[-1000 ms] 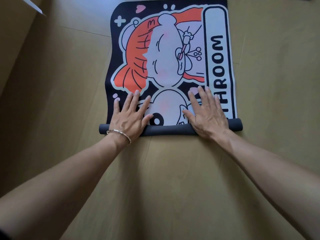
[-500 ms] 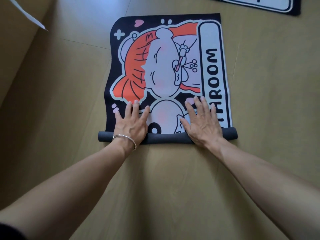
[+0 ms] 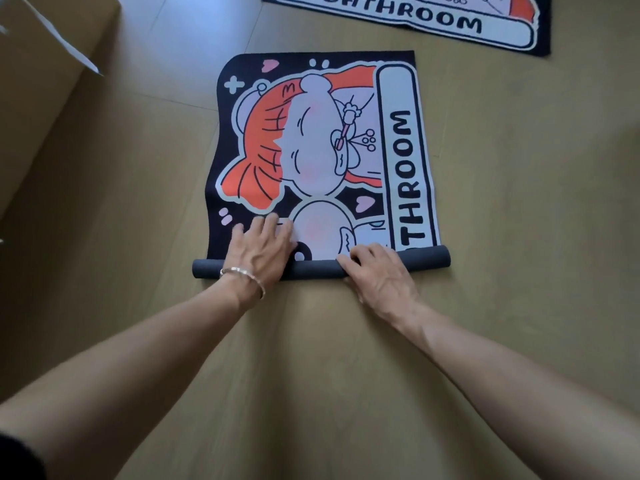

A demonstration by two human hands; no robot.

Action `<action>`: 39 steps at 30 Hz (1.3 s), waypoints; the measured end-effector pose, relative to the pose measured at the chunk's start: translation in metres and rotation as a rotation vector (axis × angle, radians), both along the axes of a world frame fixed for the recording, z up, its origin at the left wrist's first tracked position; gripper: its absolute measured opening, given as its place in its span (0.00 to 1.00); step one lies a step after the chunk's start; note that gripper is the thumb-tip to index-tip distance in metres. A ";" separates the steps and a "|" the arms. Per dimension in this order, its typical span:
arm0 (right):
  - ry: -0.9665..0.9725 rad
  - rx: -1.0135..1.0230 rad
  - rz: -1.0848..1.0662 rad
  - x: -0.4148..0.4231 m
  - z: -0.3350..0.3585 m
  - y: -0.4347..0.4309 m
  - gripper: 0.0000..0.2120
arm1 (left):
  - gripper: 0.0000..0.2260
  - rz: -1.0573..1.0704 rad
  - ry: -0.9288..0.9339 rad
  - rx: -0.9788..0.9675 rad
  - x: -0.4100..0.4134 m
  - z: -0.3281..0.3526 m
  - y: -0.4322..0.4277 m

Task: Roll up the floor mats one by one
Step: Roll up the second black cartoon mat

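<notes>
A dark bathroom mat with an orange-haired cartoon figure and the word BATHROOM lies on the tan floor. Its near end is wound into a thin dark grey roll. My left hand, with a silver bracelet at the wrist, presses on the left part of the roll, fingers reaching onto the flat mat. My right hand rests on the right part of the roll with its fingers curled over the top. A second mat of the same design lies flat at the far edge of view.
The tan floor surrounds the mat on all sides. A pale strip runs diagonally at the far left beside a raised tan surface.
My right hand's fingers have pulled back from the flat mat and curled onto the roll. The view has tilted up, showing more of the second mat.
</notes>
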State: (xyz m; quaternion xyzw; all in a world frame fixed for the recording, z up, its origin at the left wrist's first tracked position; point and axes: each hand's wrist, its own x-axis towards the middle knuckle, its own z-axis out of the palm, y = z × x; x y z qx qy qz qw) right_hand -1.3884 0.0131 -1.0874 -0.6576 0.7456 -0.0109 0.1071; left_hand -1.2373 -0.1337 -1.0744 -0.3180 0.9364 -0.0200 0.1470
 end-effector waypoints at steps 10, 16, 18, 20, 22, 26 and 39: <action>0.071 0.255 -0.008 0.012 0.023 -0.010 0.18 | 0.17 -0.119 -0.045 0.160 0.020 0.020 0.034; 0.003 0.272 0.060 0.035 0.031 0.025 0.15 | 0.17 -0.169 -0.114 0.247 0.050 0.028 0.064; -0.028 0.261 0.111 0.047 0.030 0.046 0.12 | 0.18 -0.172 -0.145 0.320 0.068 0.028 0.079; -0.045 0.287 0.167 0.059 0.027 0.069 0.11 | 0.20 -0.206 -0.171 0.376 0.086 0.028 0.098; -0.036 0.297 0.233 0.071 0.025 0.091 0.10 | 0.23 -0.237 -0.196 0.426 0.101 0.026 0.118; 0.050 0.275 0.206 0.079 0.017 0.105 0.18 | 0.22 -0.245 -0.174 0.448 0.107 0.023 0.127; -0.062 0.400 0.172 0.103 0.004 0.121 0.36 | 0.24 -0.295 0.160 0.292 0.119 0.002 0.133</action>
